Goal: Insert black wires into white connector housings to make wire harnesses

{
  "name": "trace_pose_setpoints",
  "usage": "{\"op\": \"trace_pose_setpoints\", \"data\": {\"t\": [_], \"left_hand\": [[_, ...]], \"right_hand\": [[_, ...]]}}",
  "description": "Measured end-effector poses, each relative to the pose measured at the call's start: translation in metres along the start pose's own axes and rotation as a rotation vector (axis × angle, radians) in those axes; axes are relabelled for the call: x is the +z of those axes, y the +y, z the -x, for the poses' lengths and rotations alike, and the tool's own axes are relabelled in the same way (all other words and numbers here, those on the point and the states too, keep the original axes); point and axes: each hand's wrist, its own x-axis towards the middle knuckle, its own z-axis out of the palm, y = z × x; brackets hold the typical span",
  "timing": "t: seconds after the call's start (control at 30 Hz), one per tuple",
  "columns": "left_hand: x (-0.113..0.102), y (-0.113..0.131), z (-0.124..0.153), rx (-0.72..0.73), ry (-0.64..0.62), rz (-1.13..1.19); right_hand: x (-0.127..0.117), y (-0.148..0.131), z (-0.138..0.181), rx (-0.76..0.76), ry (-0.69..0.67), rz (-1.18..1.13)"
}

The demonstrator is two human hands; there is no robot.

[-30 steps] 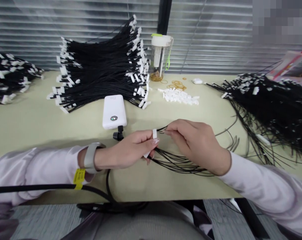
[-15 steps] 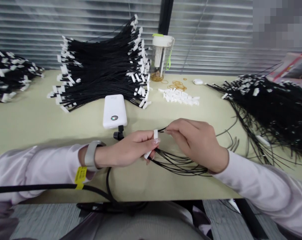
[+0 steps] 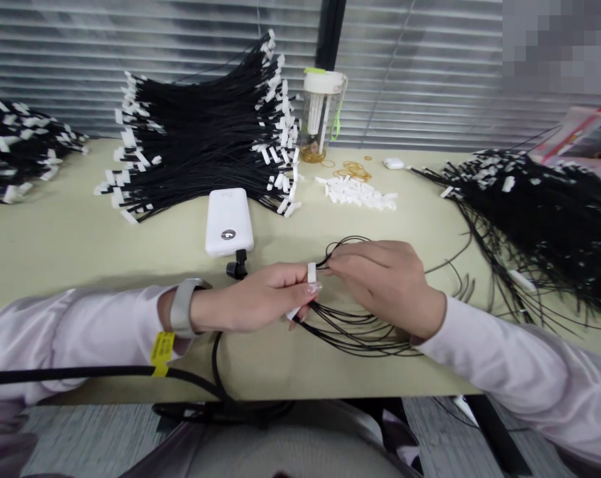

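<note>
Between the thumb and fingers of my left hand [image 3: 275, 295] is a white connector [image 3: 312, 272], its upper end poking out above the thumb. A second white connector [image 3: 294, 312] shows under the same hand. Thin black wires [image 3: 350, 332] run from the connectors to the right in loose loops, passing below my right hand. My right hand [image 3: 385, 282] is closed in a pinch on a black wire [image 3: 322, 265] just right of the upper connector. Its fingertips are close to the connector's edge but apart from it. The wire's exact end is hidden by the fingers.
Behind my hands lie a white power bank [image 3: 229, 222], loose white connectors [image 3: 357, 192], rubber bands [image 3: 355, 170] and a bottle [image 3: 322, 116]. Wire bundles with white connectors stand at the back [image 3: 201, 133] and far left [image 3: 22, 146]. Another wire pile [image 3: 554, 226] fills the right.
My right hand has moved slightly left and down, closer to the upper connector. A wire loop now arches above its fingers. My left hand keeps its hold with barely any shift.
</note>
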Motion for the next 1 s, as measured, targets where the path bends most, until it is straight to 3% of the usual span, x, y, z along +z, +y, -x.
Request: {"op": "trace_pose_setpoints", "data": {"t": [0.37, 0.5, 0.63, 0.77, 0.8, 0.87, 0.93, 1.0], "left_hand": [[-0.001, -0.001, 0.0, -0.007, -0.006, -0.008], [0.0, 0.0, 0.0, -0.029, -0.007, 0.017], [0.001, 0.0, -0.002, -0.023, 0.041, 0.082], [0.001, -0.004, -0.005, -0.002, 0.229, 0.241], [0.002, -0.005, -0.006, 0.011, 0.281, 0.285], [0.002, -0.006, -0.008, 0.044, 0.361, 0.353], [0.002, -0.007, -0.009, 0.064, 0.406, 0.389], [0.002, -0.007, -0.01, 0.063, 0.425, 0.398]], "right_hand": [[-0.003, 0.003, -0.002, -0.102, -0.059, 0.058], [-0.002, 0.002, -0.004, -0.069, -0.087, 0.024], [-0.007, 0.007, -0.013, 0.108, -0.117, -0.085], [-0.029, 0.033, -0.016, 0.445, -0.002, -0.16], [-0.036, 0.042, -0.014, 0.519, -0.035, -0.138], [-0.046, 0.054, -0.01, 0.581, -0.244, -0.121], [-0.05, 0.056, -0.006, 0.505, -0.485, -0.213], [-0.045, 0.046, -0.006, 0.371, -0.582, -0.338]]}}
